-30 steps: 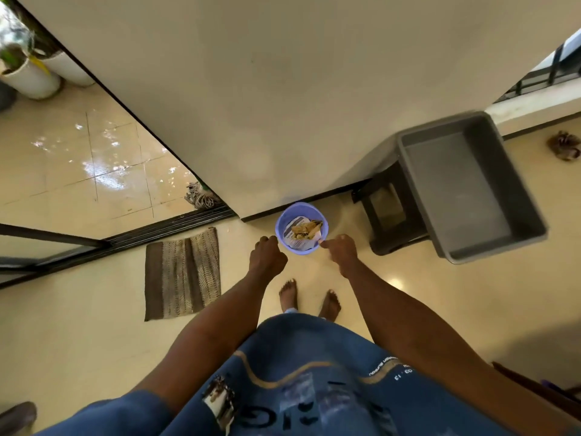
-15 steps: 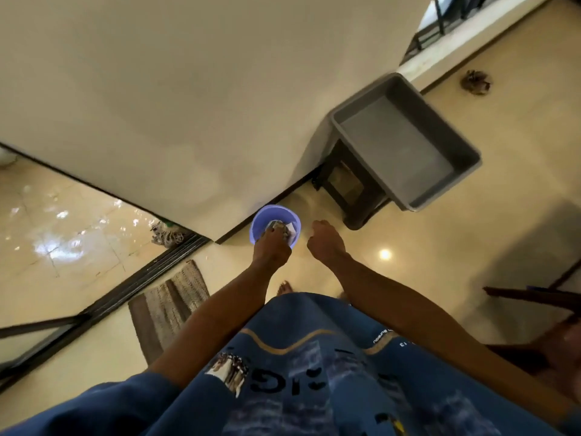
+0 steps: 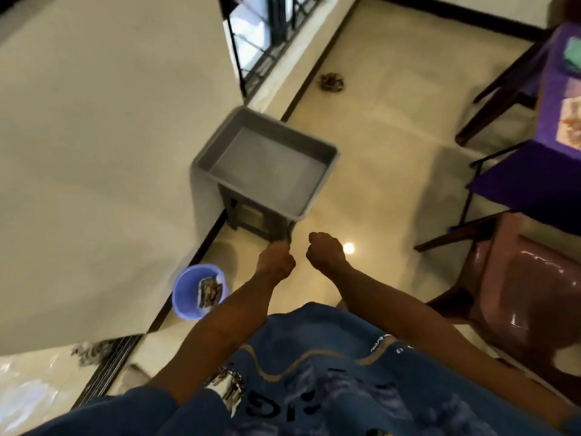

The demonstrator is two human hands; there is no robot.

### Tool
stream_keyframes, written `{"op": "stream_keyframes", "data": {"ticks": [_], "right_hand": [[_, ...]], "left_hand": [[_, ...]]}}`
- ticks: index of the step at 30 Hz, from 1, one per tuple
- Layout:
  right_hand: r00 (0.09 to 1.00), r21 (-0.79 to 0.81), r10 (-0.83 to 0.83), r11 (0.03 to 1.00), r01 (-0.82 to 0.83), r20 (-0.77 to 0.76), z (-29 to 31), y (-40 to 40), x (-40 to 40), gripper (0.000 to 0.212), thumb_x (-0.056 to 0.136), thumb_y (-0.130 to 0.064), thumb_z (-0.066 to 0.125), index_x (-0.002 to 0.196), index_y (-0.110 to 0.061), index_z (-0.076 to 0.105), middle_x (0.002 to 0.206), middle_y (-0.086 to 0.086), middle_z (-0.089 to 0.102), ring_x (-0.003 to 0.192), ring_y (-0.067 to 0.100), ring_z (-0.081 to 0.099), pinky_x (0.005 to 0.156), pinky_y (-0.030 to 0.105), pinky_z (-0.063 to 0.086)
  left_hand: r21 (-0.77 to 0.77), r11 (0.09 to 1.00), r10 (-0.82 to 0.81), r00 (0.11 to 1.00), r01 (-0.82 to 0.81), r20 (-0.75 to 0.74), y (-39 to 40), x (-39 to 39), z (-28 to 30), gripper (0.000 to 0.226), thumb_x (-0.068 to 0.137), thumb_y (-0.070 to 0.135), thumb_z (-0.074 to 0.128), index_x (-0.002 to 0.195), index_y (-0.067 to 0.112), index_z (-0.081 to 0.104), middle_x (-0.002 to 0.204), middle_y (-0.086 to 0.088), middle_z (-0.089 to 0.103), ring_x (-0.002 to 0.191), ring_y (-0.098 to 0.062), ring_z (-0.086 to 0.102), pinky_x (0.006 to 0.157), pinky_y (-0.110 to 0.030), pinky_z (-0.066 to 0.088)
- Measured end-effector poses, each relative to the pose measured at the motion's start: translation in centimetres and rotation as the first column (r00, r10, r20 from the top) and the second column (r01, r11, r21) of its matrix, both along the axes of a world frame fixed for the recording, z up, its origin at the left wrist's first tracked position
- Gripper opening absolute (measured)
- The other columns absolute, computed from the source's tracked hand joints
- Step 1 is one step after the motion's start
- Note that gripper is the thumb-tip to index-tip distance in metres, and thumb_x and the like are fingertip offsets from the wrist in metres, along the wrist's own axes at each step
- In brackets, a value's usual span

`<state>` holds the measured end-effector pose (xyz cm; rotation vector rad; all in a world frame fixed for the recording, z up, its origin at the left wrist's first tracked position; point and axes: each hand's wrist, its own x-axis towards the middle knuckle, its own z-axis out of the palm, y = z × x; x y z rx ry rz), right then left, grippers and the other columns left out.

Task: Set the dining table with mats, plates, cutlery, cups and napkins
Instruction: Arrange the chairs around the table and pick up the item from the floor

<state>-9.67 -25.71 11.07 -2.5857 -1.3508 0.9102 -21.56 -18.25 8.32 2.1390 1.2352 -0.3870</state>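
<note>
- Left hand point(image 3: 276, 261): fingers curled into a loose fist, held in the air over the floor; whether it holds anything cannot be told.
- Right hand point(image 3: 325, 251): just beside the left, likewise clenched, nothing visible in it.
- Grey tub point(image 3: 317, 187): on a dark stool point(image 3: 251, 215), just beyond both hands, against the wall.
- Purple bin point(image 3: 188, 297): on the floor to the left of the left forearm, scraps inside.
- Dining table point(image 3: 553, 99): purple cloth, well beyond the right hand at far right; a mat point(image 3: 570, 127) lies on it.
- Brown chair point(image 3: 531, 284): right of the right forearm.
</note>
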Motion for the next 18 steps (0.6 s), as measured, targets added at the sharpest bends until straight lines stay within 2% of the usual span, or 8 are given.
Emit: {"op": "stream_keyframes", "data": {"ticks": [2,5,13,15,18], "right_hand": [[0.998,-0.005,-0.061,0.998,0.061,0.021,0.1,-1.4,5.7,0.022,0.09,-0.007,0.045,0.109,-0.004,0.057,0.116,0.014,0.062,0.106,0.033,0.058,0.088,0.036,0.042],[0.988,-0.005,-0.149,0.989,0.15,0.038,0.5,-3.8,12.6,0.023,0.09,-0.007,0.045,0.109,-0.003,0.058,0.116,0.014,0.062,0.105,0.033,0.059,0.087,0.036,0.044],[0.952,-0.004,-0.305,0.952,0.305,0.022,-0.3,-6.1,26.0,0.012,0.087,-0.008,0.047,0.095,-0.008,0.056,0.108,0.014,0.063,0.096,0.035,0.061,0.069,0.03,0.038],[0.942,0.014,-0.337,0.941,0.337,-0.007,-0.3,-4.8,28.7,0.014,0.086,-0.008,0.047,0.095,-0.009,0.058,0.109,0.014,0.064,0.099,0.035,0.061,0.072,0.03,0.04],[0.936,0.026,-0.351,0.936,0.351,-0.011,-0.7,-2.3,33.6,0.023,0.087,-0.009,0.047,0.106,-0.007,0.061,0.115,0.014,0.063,0.105,0.034,0.06,0.079,0.03,0.043]], "left_hand": [[-0.004,0.997,-0.083,0.996,0.083,-0.021,-1.1,5.7,0.2,0.032,0.092,0.015,0.048,0.122,0.01,0.057,0.128,-0.011,0.059,0.115,-0.029,0.057,0.091,-0.036,0.046],[0.007,0.984,-0.178,0.984,0.178,-0.011,-2.7,12.9,0.4,0.033,0.093,0.019,0.048,0.123,0.009,0.056,0.129,-0.012,0.058,0.116,-0.029,0.056,0.092,-0.037,0.046],[0.05,0.954,-0.298,0.954,0.297,0.028,-1.6,27.3,1.5,0.032,0.091,0.021,0.049,0.12,0.01,0.057,0.123,-0.011,0.061,0.111,-0.028,0.057,0.09,-0.035,0.047],[0.048,0.955,-0.294,0.956,0.293,0.002,0.0,30.0,1.2,0.031,0.09,0.021,0.052,0.118,0.009,0.059,0.121,-0.012,0.062,0.109,-0.028,0.059,0.087,-0.035,0.049],[0.039,0.95,-0.31,0.951,0.31,-0.026,2.4,34.6,0.4,0.032,0.092,0.024,0.053,0.118,0.007,0.059,0.12,-0.013,0.063,0.108,-0.029,0.06,0.083,-0.033,0.047]]}}
